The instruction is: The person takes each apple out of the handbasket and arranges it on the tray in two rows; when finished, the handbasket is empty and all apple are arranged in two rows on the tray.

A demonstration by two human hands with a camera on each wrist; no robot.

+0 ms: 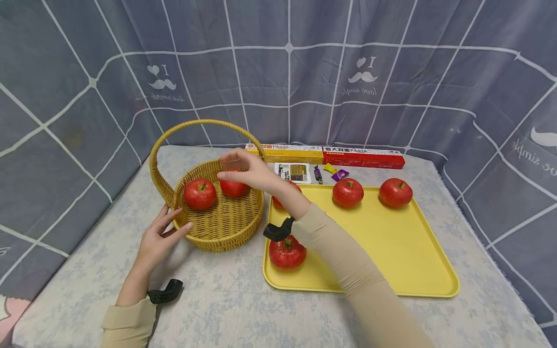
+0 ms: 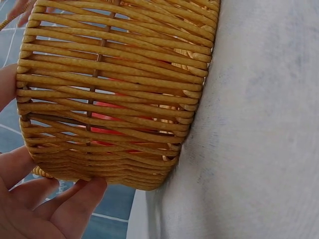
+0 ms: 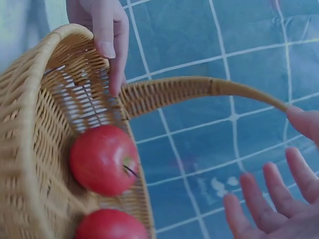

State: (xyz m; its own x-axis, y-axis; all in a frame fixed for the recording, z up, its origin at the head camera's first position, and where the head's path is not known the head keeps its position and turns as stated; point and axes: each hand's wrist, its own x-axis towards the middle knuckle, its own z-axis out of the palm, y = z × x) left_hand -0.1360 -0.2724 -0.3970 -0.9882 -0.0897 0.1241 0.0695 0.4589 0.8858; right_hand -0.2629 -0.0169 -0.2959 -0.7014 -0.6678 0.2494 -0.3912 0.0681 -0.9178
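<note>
A woven yellow wicker basket (image 1: 224,244) with a tall arched handle (image 1: 204,122) stands on the left of the table. Inside it lie two red apples, one at the left (image 1: 200,194) and another (image 1: 235,187) partly hidden by my right hand (image 1: 250,171). That hand hovers over the basket with fingers spread and nothing in them. My left hand (image 1: 157,240) holds the basket's near-left rim, thumb and fingers on either side of it. In the left wrist view, its fingertips (image 2: 82,201) touch the woven wall (image 2: 114,99).
A yellow tray (image 1: 378,241) on the right holds several red apples, one (image 1: 287,193) half behind my right forearm. Behind it are a yellow pasta box (image 1: 287,154), a red pasta box (image 1: 363,158), a white packet (image 1: 292,172) and small wrapped candies (image 1: 340,174). A gridded curtain surrounds the table.
</note>
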